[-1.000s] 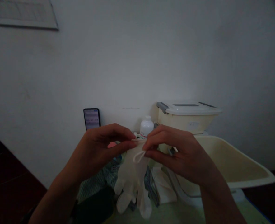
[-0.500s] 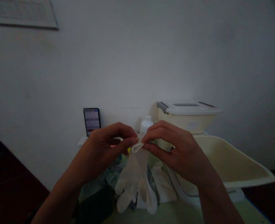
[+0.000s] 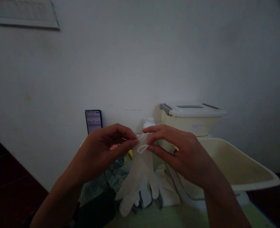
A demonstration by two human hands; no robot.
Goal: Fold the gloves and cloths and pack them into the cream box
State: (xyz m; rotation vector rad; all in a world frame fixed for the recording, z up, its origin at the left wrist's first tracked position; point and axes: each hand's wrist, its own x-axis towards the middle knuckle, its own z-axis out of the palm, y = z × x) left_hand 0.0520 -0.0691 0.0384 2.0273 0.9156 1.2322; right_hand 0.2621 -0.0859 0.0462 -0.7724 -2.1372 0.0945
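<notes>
Head view: left hand (image 3: 102, 152) and right hand (image 3: 180, 152) are both closed in a pinch on the rolled cuff of a thin white glove (image 3: 140, 172), thumb against fingertips, hands almost touching. The glove hangs left of and in front of the lidded box (image 3: 189, 123), fingers down. Can't tell if the tips touch the table (image 3: 173, 218) or sit just above it. Risks, my read: the film is thin, so pulling the two pinches apart hard could split the cuff. The hold is on a small rolled edge, so one slip drops the glove into the clutter below. The dangling fingers could drag over the patterned cloth (image 3: 102, 183) or the white piece (image 3: 165, 186) lying in front of the box (glove or wrapper, can't tell). Light is poor, so the cuff opening is hard to read. Around: white bottle (image 3: 149, 122) just left of the box, mostly hidden behind the hands. Phone (image 3: 93, 121) is further left, upright against the wall, screen lit. Cream basin (image 3: 237, 167) sits right of and in front of the box. Pink and yellow bits left of the box are too hidden to name. Nothing sits between hands and glove; only the clutter underneath crowds it.
</notes>
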